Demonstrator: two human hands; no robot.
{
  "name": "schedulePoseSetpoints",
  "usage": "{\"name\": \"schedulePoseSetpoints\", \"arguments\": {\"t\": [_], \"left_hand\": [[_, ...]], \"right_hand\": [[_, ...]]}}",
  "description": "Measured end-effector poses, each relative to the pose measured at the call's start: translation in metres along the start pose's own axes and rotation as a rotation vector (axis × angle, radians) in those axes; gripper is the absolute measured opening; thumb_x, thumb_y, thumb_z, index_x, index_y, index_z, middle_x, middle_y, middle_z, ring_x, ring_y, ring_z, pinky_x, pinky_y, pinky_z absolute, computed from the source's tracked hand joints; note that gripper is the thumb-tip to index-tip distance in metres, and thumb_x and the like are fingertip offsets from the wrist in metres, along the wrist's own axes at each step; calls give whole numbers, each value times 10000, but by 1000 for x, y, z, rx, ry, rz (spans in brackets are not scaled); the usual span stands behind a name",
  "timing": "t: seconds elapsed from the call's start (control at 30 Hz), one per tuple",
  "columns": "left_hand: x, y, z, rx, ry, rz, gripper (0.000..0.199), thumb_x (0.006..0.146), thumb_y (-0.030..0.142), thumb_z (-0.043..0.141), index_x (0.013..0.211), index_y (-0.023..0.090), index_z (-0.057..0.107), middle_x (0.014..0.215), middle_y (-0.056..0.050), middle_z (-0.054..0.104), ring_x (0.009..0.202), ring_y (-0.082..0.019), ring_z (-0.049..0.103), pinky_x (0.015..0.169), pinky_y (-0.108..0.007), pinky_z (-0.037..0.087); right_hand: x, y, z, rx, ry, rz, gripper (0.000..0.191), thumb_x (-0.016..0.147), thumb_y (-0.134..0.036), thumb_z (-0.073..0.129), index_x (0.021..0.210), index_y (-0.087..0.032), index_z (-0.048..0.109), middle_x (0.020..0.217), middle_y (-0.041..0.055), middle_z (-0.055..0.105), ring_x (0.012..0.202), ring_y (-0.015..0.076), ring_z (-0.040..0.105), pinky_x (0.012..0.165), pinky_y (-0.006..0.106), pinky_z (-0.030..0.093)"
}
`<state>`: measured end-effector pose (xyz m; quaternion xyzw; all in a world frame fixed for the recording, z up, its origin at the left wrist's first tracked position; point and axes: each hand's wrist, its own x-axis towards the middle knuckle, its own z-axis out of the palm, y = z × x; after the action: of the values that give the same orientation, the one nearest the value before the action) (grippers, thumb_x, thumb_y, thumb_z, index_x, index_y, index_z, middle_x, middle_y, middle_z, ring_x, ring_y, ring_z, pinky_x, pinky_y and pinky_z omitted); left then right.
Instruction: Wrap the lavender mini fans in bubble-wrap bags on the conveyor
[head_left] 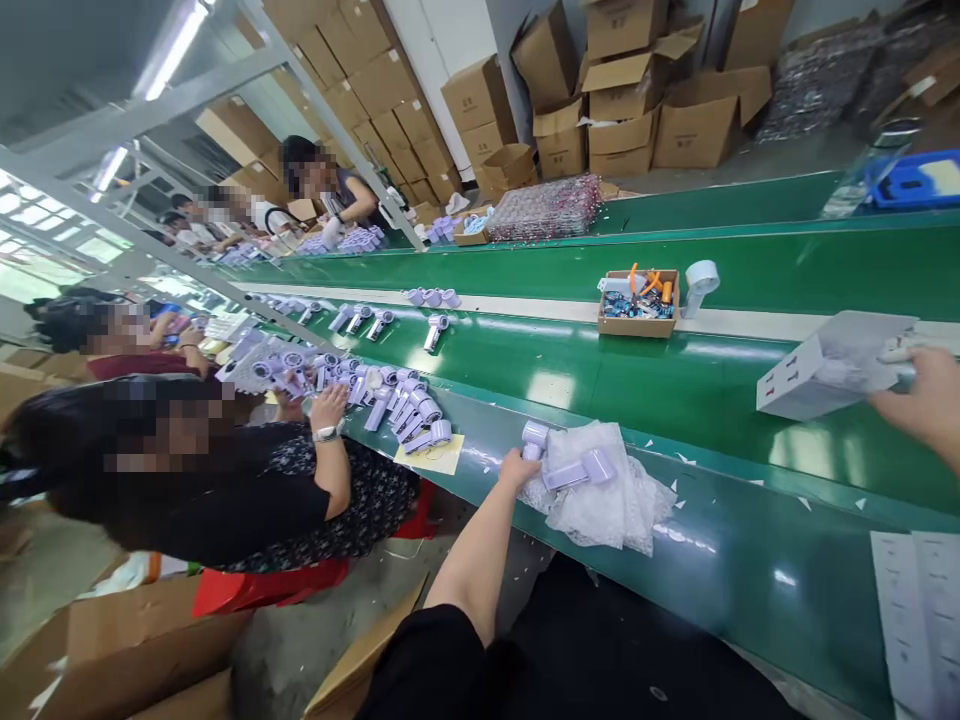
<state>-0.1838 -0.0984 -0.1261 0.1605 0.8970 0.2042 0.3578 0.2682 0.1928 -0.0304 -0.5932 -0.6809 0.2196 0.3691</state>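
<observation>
My left hand [520,468] is closed around the handle of a lavender handheld device [535,436], shaped like a small hair dryer or fan. Next to it a second lavender device [581,470] lies on a pile of clear plastic bags [600,515]. At the far right, my right hand [926,395] is closed on a pale object [904,350] whose kind I cannot make out. That object overlaps the end of a white box [806,375] on the green belt, where crumpled clear plastic shows.
Many lavender devices [409,405] are heaped left, before a seated co-worker [187,470]. A small carton [637,305] of tools and parts stands beside a roll of tape [701,280] across the belt [517,350]. Flat white sheets [915,610] lie at lower right.
</observation>
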Motion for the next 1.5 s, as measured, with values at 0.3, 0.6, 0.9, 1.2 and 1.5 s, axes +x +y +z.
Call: {"name": "schedulePoseSetpoints", "arguments": {"t": [0.3,0.6,0.9,1.2,1.5], "left_hand": [[24,4,-11,-522,-298,-53,459,568,116,732,965,164,508,755,-22,620,665,-186,624,643,-322,504],[36,-17,-60,-965,-419,-18,360,669,174,677,982,199,499,712,26,590,625,-138,625,665,-306,522],[-26,-2,-93,-892,-782,195,507,540,317,797,921,152,506,710,0,591,496,-121,572,466,-236,447],[-96,60,-39,-662,-1282,428,571,403,265,876,892,113,624,822,-52,622,827,-219,622,800,-354,483],[-126,88,35,-471,-1469,216,542,349,235,881,819,95,650,638,-6,606,570,-123,572,625,-274,457]], "right_hand": [[-265,-184,156,260,-895,-45,216,814,-307,503,1013,-231,536,909,45,626,699,180,593,658,315,460],[-291,-213,281,386,-767,272,202,785,-382,547,845,-193,583,877,56,620,818,222,587,719,355,484],[-260,-196,184,692,-445,481,374,719,-529,632,874,-193,578,748,2,606,592,114,529,504,234,470],[-261,-172,88,903,-103,849,334,654,-462,737,694,-190,548,527,-57,479,373,35,286,312,178,206],[-240,-118,42,1101,-371,958,414,573,-450,788,654,-164,499,444,-104,311,361,0,157,277,125,144]]}}
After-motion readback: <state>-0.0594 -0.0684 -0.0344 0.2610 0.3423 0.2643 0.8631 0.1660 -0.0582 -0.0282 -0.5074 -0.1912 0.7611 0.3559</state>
